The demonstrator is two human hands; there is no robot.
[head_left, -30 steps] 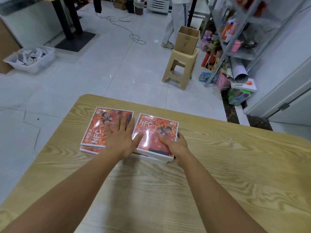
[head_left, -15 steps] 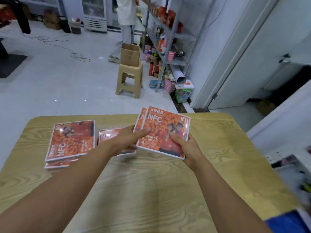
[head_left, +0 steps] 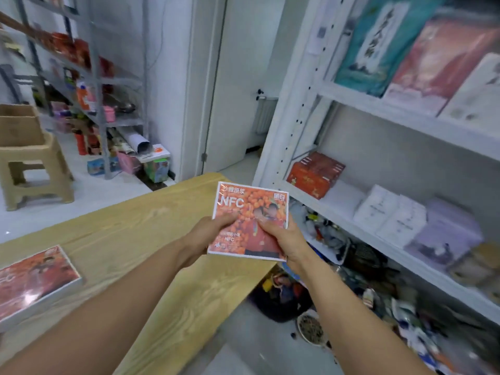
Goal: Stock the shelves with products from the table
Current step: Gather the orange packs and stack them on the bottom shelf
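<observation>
Both bare forearms reach forward from the lower edge and converge on one orange box (head_left: 250,212). The left hand (head_left: 207,235) grips the box's lower left edge, with the thumb laid across the printed face and the fingers tucked underneath, out of sight. The right hand (head_left: 284,239) grips the lower right corner the same way: the thumb lies on top, pointing in towards the left thumb, and the fingers curl below. Both wrists are nearly straight. Between the hands the box is clear of any surface, its face tilted up and its far edge raised.

The counter (head_left: 130,239) lies under the left forearm and stretches away to the left. The right hand and forearm are past its right edge, over the floor. A second box (head_left: 35,277) lies flat on the counter, well to the left of the left arm.

To the right of the right hand stands a white shelf (head_left: 341,209). On it, beyond the hands and to the right, sit red cartons (head_left: 315,174). White cartons (head_left: 387,219) stand farther right. The clutter below the right forearm is too blurred to make out.
</observation>
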